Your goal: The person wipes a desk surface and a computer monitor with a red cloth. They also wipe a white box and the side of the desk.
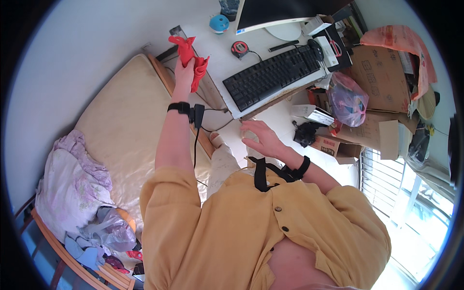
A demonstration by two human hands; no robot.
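Note:
My left hand is closed around a bunched red cloth or bag, held out at the left end of the white desk. Its upper end sticks out above my fingers. My right hand hangs below the desk's front edge with its fingers apart and holds nothing. On the desk lie a black keyboard, a red and black tape measure and a black pen-like stick. A blue round object stands near the monitor.
A mattress on a wooden bed frame lies to the left, bearing a floral cloth and plastic bags. At right are cardboard boxes, a filled pink plastic bag and a barred window. A black cable runs from my left wrist.

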